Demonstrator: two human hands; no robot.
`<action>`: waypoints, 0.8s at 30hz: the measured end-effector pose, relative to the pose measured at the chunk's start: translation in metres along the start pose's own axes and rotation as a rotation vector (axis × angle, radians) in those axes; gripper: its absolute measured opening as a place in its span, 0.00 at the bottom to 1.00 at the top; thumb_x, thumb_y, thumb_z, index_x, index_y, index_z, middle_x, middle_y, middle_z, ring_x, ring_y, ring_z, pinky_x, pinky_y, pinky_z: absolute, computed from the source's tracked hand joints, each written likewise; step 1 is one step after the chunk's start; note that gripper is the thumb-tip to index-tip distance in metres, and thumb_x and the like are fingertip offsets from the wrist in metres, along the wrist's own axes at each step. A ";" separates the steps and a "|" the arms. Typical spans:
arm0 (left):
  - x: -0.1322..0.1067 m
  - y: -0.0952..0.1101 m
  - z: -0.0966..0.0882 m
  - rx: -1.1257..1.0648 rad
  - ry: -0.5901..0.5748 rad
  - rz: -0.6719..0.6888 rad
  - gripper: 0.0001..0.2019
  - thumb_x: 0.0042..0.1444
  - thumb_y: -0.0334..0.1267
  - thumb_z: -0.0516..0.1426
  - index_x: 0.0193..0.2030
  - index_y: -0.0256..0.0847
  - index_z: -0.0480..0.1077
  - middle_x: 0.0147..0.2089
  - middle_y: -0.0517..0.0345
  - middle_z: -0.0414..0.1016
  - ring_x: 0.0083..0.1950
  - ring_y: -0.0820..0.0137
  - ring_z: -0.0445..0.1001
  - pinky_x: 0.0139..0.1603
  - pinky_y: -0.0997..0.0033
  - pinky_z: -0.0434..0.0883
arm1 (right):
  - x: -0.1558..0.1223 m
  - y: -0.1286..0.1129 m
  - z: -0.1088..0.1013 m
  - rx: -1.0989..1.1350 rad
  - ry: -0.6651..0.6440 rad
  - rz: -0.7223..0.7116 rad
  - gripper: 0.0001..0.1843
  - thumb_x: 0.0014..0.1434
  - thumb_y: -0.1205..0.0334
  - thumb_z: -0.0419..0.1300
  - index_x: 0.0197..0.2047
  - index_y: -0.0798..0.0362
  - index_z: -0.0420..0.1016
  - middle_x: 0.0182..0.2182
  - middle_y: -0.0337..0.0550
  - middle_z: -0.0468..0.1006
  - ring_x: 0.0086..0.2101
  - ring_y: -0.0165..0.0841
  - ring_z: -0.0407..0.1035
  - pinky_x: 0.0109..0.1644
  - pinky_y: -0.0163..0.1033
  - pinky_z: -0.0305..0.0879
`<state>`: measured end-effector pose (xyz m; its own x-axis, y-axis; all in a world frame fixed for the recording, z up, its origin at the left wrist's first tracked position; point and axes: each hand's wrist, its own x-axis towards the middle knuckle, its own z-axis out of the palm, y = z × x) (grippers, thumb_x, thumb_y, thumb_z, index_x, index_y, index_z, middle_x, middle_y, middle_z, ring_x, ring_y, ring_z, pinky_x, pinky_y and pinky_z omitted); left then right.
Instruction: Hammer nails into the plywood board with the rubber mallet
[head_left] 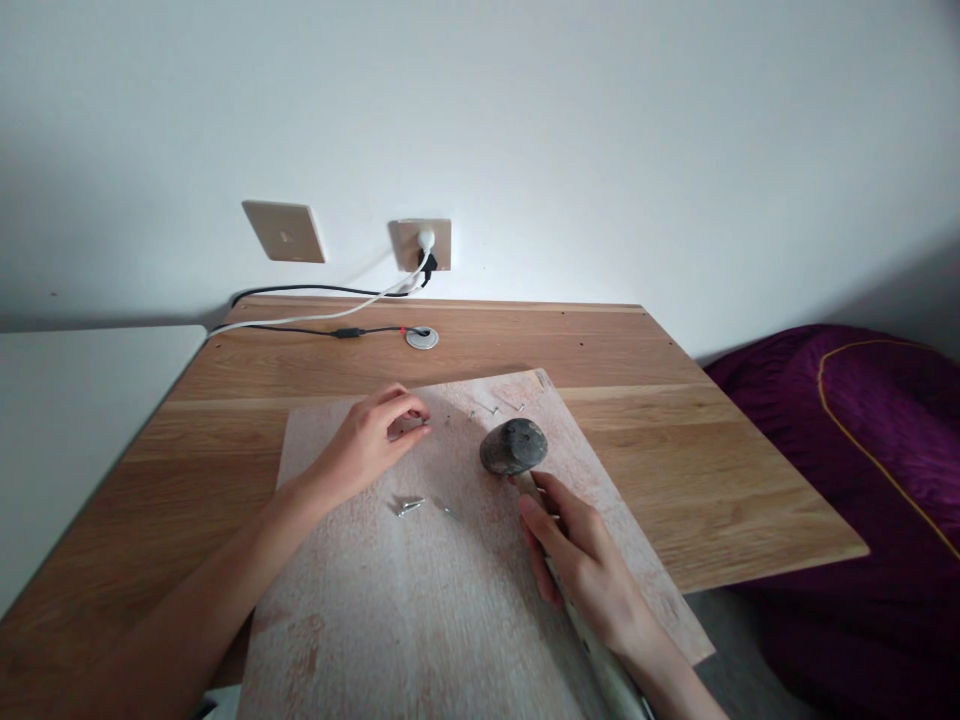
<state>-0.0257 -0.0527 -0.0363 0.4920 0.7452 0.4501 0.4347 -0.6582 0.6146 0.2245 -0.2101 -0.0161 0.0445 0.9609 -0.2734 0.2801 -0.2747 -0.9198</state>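
Observation:
A pale whitewashed board (420, 590) lies on a wooden table (660, 440). My right hand (581, 565) is wrapped round the light handle of a mallet whose dark rounded head (514, 446) rests on the board. My left hand (371, 440) rests on the board to the left of the mallet head, fingers pinched on a small nail (420, 428) held near the surface. A few loose nails (406, 505) lie on the board below my left hand, and a few more small ones (499, 408) sit near the board's far edge.
Black and white cables (315, 322) run along the table's far edge to a wall socket (421, 244); a round cable grommet (421, 338) sits there too. A white surface (67, 420) adjoins on the left. A purple beanbag (862, 450) is at the right.

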 end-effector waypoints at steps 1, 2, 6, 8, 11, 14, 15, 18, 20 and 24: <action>0.000 0.000 0.000 0.006 -0.002 0.000 0.07 0.62 0.26 0.67 0.40 0.41 0.76 0.40 0.61 0.76 0.38 0.72 0.76 0.40 0.73 0.72 | 0.000 0.000 0.000 -0.002 0.002 -0.001 0.31 0.73 0.35 0.54 0.57 0.56 0.72 0.14 0.29 0.68 0.14 0.30 0.61 0.20 0.35 0.56; 0.000 0.000 0.000 0.008 -0.005 -0.001 0.07 0.62 0.26 0.66 0.40 0.41 0.76 0.40 0.60 0.77 0.39 0.72 0.76 0.41 0.73 0.72 | 0.000 0.000 0.000 -0.006 0.006 -0.001 0.31 0.73 0.36 0.54 0.58 0.56 0.72 0.14 0.28 0.68 0.14 0.30 0.61 0.20 0.35 0.56; 0.000 0.001 0.000 0.014 -0.008 0.000 0.07 0.63 0.25 0.65 0.40 0.41 0.76 0.39 0.60 0.77 0.37 0.72 0.76 0.40 0.72 0.72 | 0.001 0.000 0.000 -0.011 0.011 -0.002 0.31 0.73 0.36 0.54 0.59 0.56 0.72 0.15 0.29 0.68 0.15 0.30 0.61 0.20 0.35 0.56; 0.001 0.002 0.001 0.023 0.000 0.005 0.07 0.62 0.24 0.64 0.40 0.41 0.75 0.38 0.61 0.77 0.37 0.72 0.76 0.40 0.72 0.72 | 0.002 0.001 -0.001 -0.006 0.004 0.000 0.31 0.73 0.36 0.54 0.59 0.56 0.72 0.16 0.29 0.69 0.15 0.30 0.62 0.20 0.35 0.56; 0.001 0.003 0.001 0.043 0.004 0.015 0.09 0.60 0.22 0.63 0.41 0.41 0.75 0.38 0.61 0.77 0.37 0.72 0.76 0.40 0.72 0.72 | 0.002 0.001 -0.001 -0.004 0.001 -0.002 0.31 0.73 0.36 0.54 0.59 0.57 0.72 0.15 0.29 0.68 0.14 0.30 0.62 0.20 0.35 0.56; 0.000 0.004 0.000 0.065 0.008 0.026 0.11 0.59 0.20 0.60 0.41 0.41 0.75 0.38 0.60 0.77 0.37 0.72 0.77 0.40 0.72 0.72 | 0.001 0.000 0.000 -0.010 0.006 -0.008 0.31 0.73 0.36 0.53 0.59 0.58 0.72 0.14 0.29 0.68 0.14 0.30 0.61 0.20 0.35 0.57; 0.000 0.004 -0.001 0.068 0.010 0.029 0.12 0.59 0.20 0.58 0.41 0.41 0.75 0.38 0.60 0.78 0.38 0.71 0.77 0.41 0.71 0.72 | 0.001 0.000 0.000 -0.010 0.008 -0.007 0.31 0.73 0.37 0.53 0.59 0.58 0.72 0.14 0.29 0.68 0.14 0.30 0.61 0.20 0.35 0.56; 0.000 0.004 -0.002 0.065 0.019 0.036 0.11 0.60 0.21 0.56 0.41 0.41 0.74 0.39 0.59 0.79 0.39 0.70 0.78 0.43 0.70 0.74 | 0.000 0.000 0.000 0.000 0.014 -0.001 0.31 0.73 0.36 0.54 0.59 0.57 0.72 0.15 0.29 0.68 0.14 0.30 0.61 0.19 0.35 0.56; 0.000 0.004 -0.003 0.067 0.021 0.037 0.10 0.62 0.23 0.56 0.41 0.41 0.74 0.39 0.58 0.79 0.39 0.70 0.78 0.45 0.69 0.75 | 0.000 0.000 0.000 0.003 0.013 -0.002 0.30 0.73 0.36 0.54 0.58 0.56 0.73 0.15 0.29 0.69 0.14 0.29 0.61 0.19 0.34 0.55; 0.001 0.006 -0.003 0.064 0.026 0.028 0.05 0.65 0.29 0.59 0.40 0.41 0.75 0.38 0.58 0.79 0.39 0.69 0.78 0.45 0.68 0.76 | 0.000 0.000 0.000 -0.004 0.010 -0.010 0.28 0.74 0.37 0.54 0.57 0.55 0.73 0.15 0.29 0.69 0.14 0.29 0.62 0.20 0.35 0.56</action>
<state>-0.0250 -0.0555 -0.0307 0.4855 0.7284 0.4836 0.4685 -0.6837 0.5595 0.2247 -0.2097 -0.0158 0.0511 0.9638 -0.2615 0.2843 -0.2651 -0.9214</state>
